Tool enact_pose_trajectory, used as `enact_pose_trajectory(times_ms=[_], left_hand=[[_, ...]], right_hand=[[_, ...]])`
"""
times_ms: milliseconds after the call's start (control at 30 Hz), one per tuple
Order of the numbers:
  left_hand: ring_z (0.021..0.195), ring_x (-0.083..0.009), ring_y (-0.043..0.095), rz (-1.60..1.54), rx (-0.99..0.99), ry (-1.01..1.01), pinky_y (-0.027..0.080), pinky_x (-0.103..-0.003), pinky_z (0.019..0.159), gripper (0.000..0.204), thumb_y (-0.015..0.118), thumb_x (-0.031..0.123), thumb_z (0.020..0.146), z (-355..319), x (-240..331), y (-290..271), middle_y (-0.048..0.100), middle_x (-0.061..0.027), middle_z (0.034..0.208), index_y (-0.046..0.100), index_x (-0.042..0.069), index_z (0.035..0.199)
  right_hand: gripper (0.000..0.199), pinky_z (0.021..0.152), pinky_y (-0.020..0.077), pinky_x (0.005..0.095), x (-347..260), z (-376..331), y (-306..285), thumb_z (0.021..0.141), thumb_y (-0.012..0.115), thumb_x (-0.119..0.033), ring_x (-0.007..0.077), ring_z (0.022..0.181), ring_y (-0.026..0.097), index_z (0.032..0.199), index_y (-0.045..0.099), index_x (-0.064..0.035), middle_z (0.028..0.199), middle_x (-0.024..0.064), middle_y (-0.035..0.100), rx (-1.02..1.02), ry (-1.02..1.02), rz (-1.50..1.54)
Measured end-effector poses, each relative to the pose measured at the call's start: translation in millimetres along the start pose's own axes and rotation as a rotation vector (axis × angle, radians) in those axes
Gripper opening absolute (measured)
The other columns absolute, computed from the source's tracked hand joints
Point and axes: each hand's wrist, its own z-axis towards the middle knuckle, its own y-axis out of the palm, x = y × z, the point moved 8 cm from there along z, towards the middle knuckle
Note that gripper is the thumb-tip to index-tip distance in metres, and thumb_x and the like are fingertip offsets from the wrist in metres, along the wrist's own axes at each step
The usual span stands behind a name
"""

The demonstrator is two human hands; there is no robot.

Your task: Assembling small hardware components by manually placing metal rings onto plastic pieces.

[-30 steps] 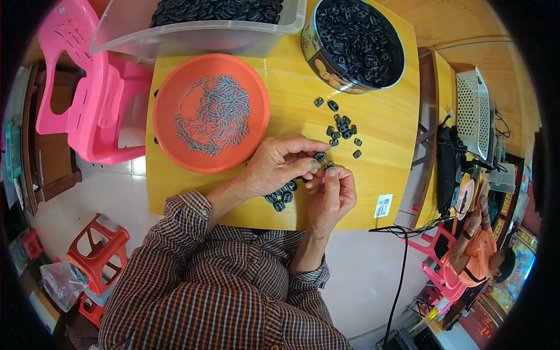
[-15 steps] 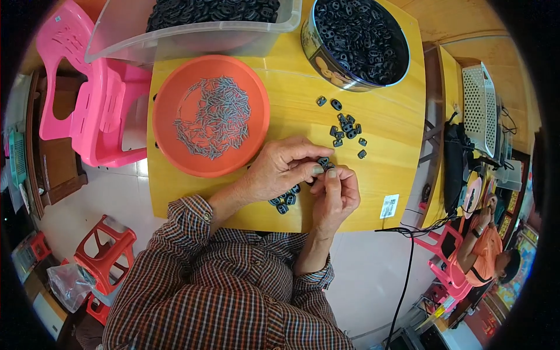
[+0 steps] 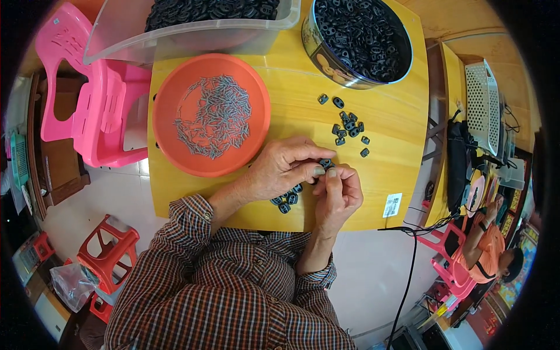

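The person's left hand [image 3: 284, 168] pinched a small black piece [image 3: 325, 163] between thumb and forefinger; the right hand [image 3: 340, 192] gripped it from five o'clock. Around them, loose black parts [image 3: 350, 125] lay toward one o'clock, a cluster [image 3: 284, 208] at eight, an orange bowl [image 3: 261, 111] of grey pins [image 3: 223, 111] at ten.

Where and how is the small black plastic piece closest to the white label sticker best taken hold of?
Probably pinched by opposite edges, from above on the person's side: the small black plastic piece looks low and compact, yellow wooden tabletop surrounds it, and its nearest neighbour lies on the far side.
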Motion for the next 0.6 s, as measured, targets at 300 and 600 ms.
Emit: enact_pose_trajectory(times_ms=[300,600], left_hand=[[0.073,-0.0103,0.060,-0.088,-0.030,-0.032,0.050,-0.021,0.064,0.030,0.058,-0.005,0.086,-0.8,-1.2,1.4,0.058,-0.0054,0.089,0.063,0.003,0.114],[0.069,-0.0084,0.060,-0.187,-0.068,-0.087,0.049,-0.020,0.061,0.031,0.058,-0.005,0.085,-1.8,-1.6,5.6,0.055,-0.0038,0.083,0.064,0.004,0.114]], right_hand=[[0.008,0.047,0.0379,0.0176,0.3,2.8,-0.2,0.088,0.061,-0.007,0.0055,0.053,0.051,0.085,0.058,0.0000,0.072,0.0054,0.063,-0.105,0.135,0.107],[0.012,0.047,0.0429,0.0185,5.4,6.5,-6.7,0.086,0.066,-0.007,0.0089,0.054,0.057,0.089,0.060,0.0028,0.072,0.0080,0.064,-0.212,0.174,0.162]])
